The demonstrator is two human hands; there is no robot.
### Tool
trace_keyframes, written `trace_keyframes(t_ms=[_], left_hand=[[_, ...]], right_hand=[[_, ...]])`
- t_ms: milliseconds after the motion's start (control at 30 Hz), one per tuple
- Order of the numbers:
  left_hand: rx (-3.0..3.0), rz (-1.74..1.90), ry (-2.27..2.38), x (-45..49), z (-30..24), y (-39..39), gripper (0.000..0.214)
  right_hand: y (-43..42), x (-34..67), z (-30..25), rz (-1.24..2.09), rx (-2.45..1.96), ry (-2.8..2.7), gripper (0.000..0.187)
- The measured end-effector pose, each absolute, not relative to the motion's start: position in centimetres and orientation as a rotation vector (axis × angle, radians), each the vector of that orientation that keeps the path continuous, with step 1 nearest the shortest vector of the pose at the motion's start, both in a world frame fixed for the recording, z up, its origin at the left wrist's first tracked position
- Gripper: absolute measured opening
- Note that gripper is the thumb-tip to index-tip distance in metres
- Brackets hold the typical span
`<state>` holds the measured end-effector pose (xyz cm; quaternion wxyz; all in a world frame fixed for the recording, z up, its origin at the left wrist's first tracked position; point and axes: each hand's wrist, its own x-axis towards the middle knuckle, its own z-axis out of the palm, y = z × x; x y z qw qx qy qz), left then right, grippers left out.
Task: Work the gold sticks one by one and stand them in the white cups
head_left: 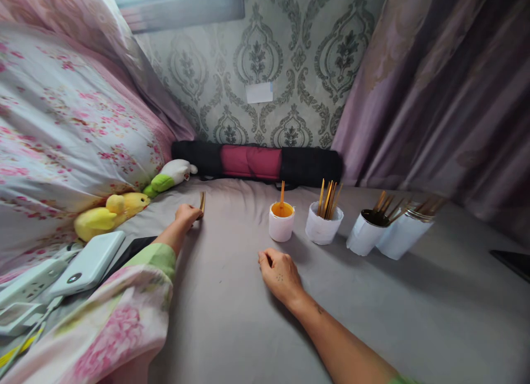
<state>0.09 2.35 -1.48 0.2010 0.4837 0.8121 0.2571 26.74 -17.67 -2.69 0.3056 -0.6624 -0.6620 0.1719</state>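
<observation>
The left hand (188, 214) reaches out over the grey bed sheet (232, 329), its fingers closed on a few thin brown sticks (202, 202) that stand upright at the far left of the bed, near a yellow plush duck (110, 210). The right hand (279, 273) rests on the sheet with its fingers curled together, just in front of a white cup (281, 223) of orange liquid. Three more cups with sticks stand to the right.

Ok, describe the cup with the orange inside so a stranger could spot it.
Start at the black-and-pink bolster along the wall; before it a row of white cups stands on the grey sheet. It is the leftmost cup, just beyond the right hand: the only one orange inside, holding a single stick.
</observation>
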Motion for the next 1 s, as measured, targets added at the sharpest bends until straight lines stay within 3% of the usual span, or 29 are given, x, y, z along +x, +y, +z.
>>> trace_keyframes(t_ms=[1000], left_hand=[[1.251,0.896,2.197,0.4,-0.6,2.0,0.016]], right_hand=[[-17.7,26.8,-2.5,0.429,-1.781,-1.774,0.033]])
